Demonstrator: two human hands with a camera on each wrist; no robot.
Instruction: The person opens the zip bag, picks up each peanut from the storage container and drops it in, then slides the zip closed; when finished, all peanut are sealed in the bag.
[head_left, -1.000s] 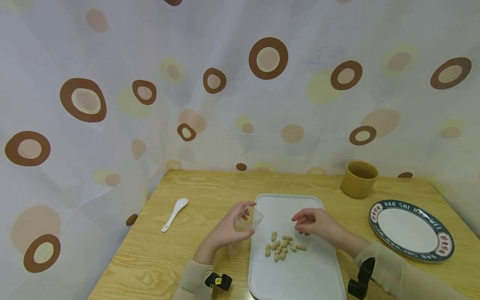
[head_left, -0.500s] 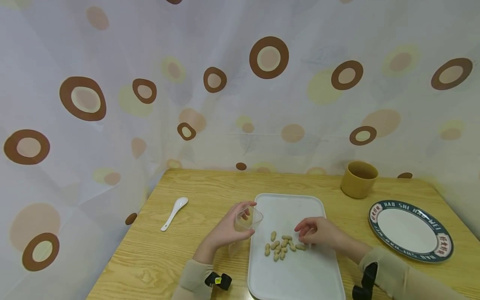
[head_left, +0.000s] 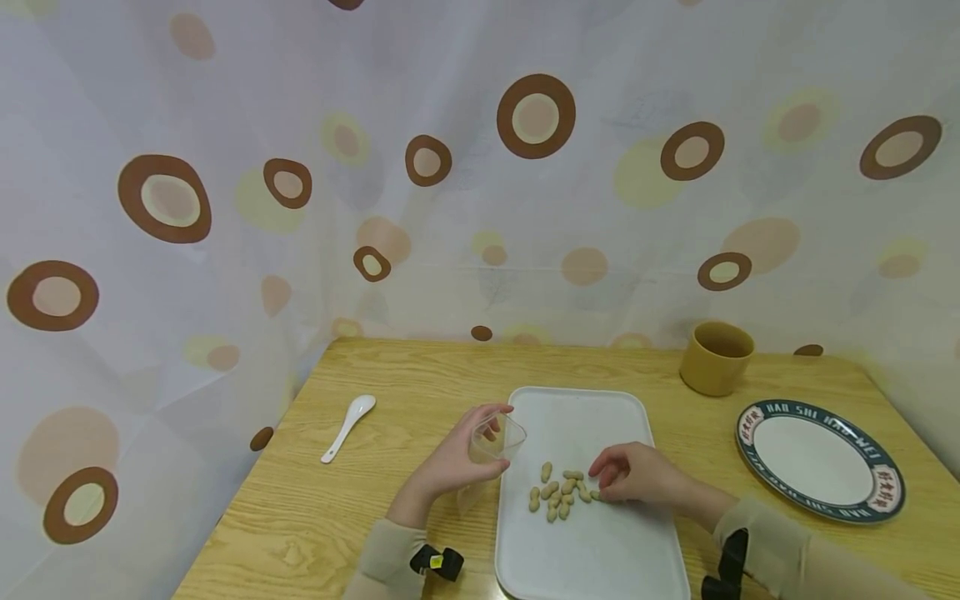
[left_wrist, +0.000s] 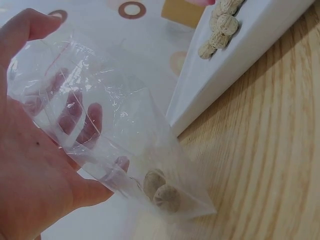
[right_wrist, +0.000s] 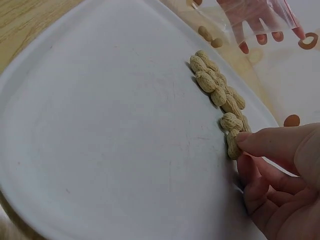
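Observation:
My left hand [head_left: 453, 460] grips a clear plastic bag [left_wrist: 127, 117] with its mouth spread between thumb and fingers. Peanuts [left_wrist: 166, 198] sit in the bag's bottom corner, beside the tray's left edge. Over the white tray [head_left: 592, 554], my right hand [head_left: 641, 477] is down at the right end of a small pile of peanuts [head_left: 555, 493]. In the right wrist view its thumb and forefinger pinch the end peanut [right_wrist: 233, 145], which lies against its neighbours on the tray. The other right fingers are curled under.
A white spoon [head_left: 349, 428] lies at the left of the wooden table [head_left: 420, 375]. Back right stands a mustard-yellow cup [head_left: 712, 371], with a green-rimmed plate [head_left: 817, 462] in front of it, near the right forearm. A patterned curtain [head_left: 480, 208] hangs behind the table.
My right hand has come down toward the front of the tray, reaching the peanut at the pile's right end. The left hand and bag have stayed in place.

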